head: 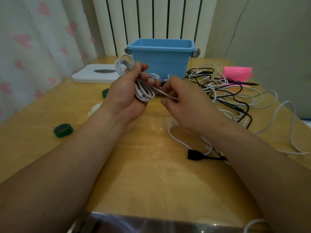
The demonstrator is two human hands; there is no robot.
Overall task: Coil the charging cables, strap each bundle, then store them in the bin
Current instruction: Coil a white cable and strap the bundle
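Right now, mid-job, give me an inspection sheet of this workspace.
Surface: wooden table, glossy.
Job's things: blue bin upright at the back; green strap rolls to the left.
Clutter: white flat box, pink item, black pen.
Grippers: left hand holds white coiled cable; right hand pinches its loose end.
Cables: tangled black and white pile to the right.
Surroundings: radiator, heart-print curtain.

— Where are the arms?
— Both bare forearms reach forward from the lower corners, converging mid-frame.
— The left grip (125, 96)?
— Palm turned up and inward, fingers curled shut, thumb pointing away from the camera.
— And the right grip (179, 101)?
— Back of the hand up, thumb and fingertips pinched together, just beside the left fingers.
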